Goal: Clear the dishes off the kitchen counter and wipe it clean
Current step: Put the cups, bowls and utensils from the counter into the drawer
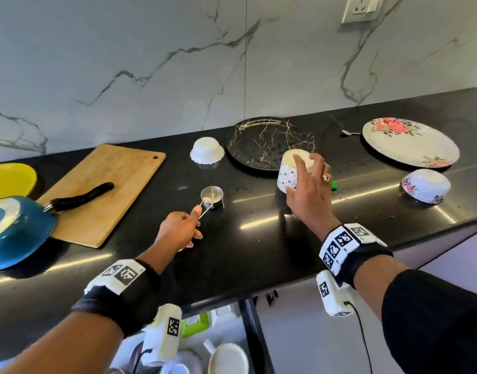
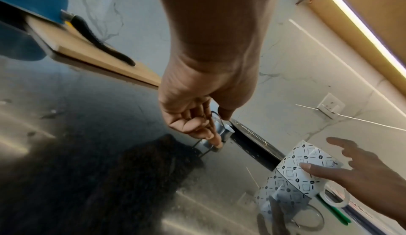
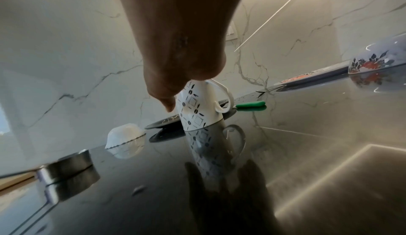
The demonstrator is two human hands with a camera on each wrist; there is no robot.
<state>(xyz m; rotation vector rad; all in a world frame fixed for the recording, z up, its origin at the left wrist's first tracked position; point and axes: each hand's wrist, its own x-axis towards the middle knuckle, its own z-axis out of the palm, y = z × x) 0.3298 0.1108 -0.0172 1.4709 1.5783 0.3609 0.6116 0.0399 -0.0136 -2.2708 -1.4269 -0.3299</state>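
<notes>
Two hands on dishes at the black counter [image 1: 259,252]

Right hand [image 1: 309,195], fingers spread and curled about the inverted, tilted patterned mug [image 1: 290,174], its rim on the counter; left hand [image 1: 178,229] pinches the wire handle of the steel measuring cup [image 1: 212,197], just beyond its fingertips

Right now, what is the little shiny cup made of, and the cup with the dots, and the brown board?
The little measuring cup looks like polished steel: silvery, mirror-bright, with a thin wire handle that the left hand pinches. The patterned mug seems glazed ceramic: glossy white, with a printed pattern and a reflection in the counter. The right hand grips it. The cutting board looks like pale wood, matte, with faint grain.
</notes>
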